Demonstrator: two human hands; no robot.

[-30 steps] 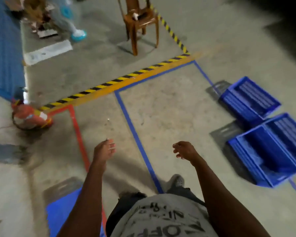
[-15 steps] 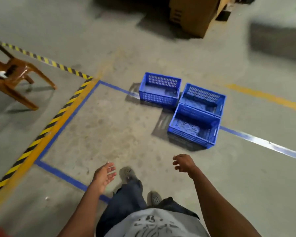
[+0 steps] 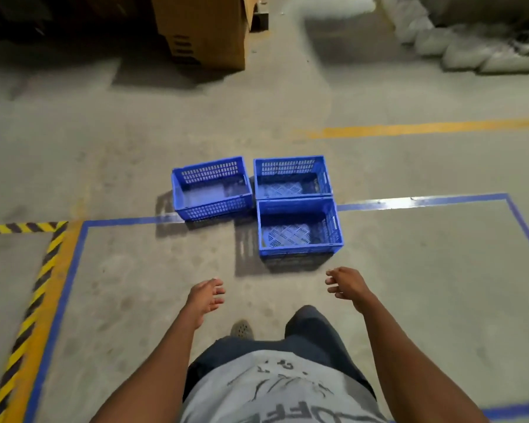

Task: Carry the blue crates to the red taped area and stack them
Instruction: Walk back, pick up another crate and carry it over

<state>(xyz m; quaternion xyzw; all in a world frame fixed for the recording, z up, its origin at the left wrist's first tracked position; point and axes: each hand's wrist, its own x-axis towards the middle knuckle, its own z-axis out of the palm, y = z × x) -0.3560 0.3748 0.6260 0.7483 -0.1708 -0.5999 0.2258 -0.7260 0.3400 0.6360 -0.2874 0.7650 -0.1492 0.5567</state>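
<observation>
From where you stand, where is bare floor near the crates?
Bare floor lies between both hands and the nearest crate, and right of it inside the blue tape. The three crates themselves sit crowded, almost touching.

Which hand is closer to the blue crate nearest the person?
Right. The right hand hovers just short of the nearest crate, at its right corner. The left hand is farther, off to its left.

1. Three blue crates on the floor: one at 11 o'clock [image 3: 212, 190], one at 12 o'clock [image 3: 292, 178], one nearest, just behind it [image 3: 300, 228].
2. Two bare hands: left hand [image 3: 204, 297] at 7 o'clock, right hand [image 3: 345, 285] at 5 o'clock, both empty.
3. One cardboard box [image 3: 205, 29] at 12 o'clock, far.
</observation>
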